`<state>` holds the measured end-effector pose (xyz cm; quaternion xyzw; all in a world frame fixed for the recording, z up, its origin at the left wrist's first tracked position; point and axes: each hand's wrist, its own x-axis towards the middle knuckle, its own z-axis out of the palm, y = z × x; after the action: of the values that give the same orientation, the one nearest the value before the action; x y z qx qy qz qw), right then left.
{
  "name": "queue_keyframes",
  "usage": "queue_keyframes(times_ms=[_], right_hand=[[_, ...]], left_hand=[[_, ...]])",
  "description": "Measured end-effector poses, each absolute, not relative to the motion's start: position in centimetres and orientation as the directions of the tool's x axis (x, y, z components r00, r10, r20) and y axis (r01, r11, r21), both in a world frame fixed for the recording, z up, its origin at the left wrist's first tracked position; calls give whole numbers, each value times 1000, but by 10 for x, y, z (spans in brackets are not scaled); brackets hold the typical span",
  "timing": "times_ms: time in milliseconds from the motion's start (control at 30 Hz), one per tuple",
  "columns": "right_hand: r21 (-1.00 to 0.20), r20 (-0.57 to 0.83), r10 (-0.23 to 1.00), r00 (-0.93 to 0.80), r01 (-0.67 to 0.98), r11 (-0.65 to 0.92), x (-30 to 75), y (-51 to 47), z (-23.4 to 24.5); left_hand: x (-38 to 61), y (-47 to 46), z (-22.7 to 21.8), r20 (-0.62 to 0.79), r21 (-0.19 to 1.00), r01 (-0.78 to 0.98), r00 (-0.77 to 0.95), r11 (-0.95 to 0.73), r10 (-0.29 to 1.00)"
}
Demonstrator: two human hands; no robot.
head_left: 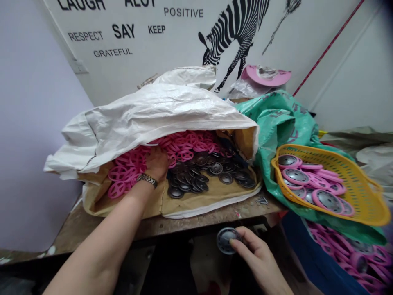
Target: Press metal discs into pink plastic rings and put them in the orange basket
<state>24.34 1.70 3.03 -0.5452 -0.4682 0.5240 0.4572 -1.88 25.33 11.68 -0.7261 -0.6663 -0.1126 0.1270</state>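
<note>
My left hand (156,163) reaches into a large white woven sack (153,110) lying open on the bench, its fingers buried among pink spoked wheel rims (184,145). Whether it grips one is hidden. Dark grey round hub discs (202,174) are piled just right of that hand. My right hand (254,250) is low, below the bench edge, holding one grey hub disc (226,239) between thumb and fingers.
A yellow plastic basket (362,180) at the right holds assembled pink-and-grey wheels (310,184), resting on a green sack (276,119). More pink wheels (353,250) lie lower right. The wooden bench edge (190,219) runs across. A wall stands behind, with a pink hat (265,76).
</note>
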Motion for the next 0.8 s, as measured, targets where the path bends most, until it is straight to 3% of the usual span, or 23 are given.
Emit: queue_keyframes(times_ms=[233,467,667,800], right_hand=[[-986,-165,986,-9,28,-165,241,11,23],[-991,-135,986,96,-5,-135,242,12,28],[-993,-111,980,166,-53,-104,251,18,36],[-997,-61,976,208,-69,-47,252,21,43]], left_hand=[[-17,247,116,363,133,984,63,-119,930],[-10,223,130,350,501,857,-69,-125,934],[21,158,112,71,858,509,14,-68,997],[42,112,97,-136,985,121,145,119,980]])
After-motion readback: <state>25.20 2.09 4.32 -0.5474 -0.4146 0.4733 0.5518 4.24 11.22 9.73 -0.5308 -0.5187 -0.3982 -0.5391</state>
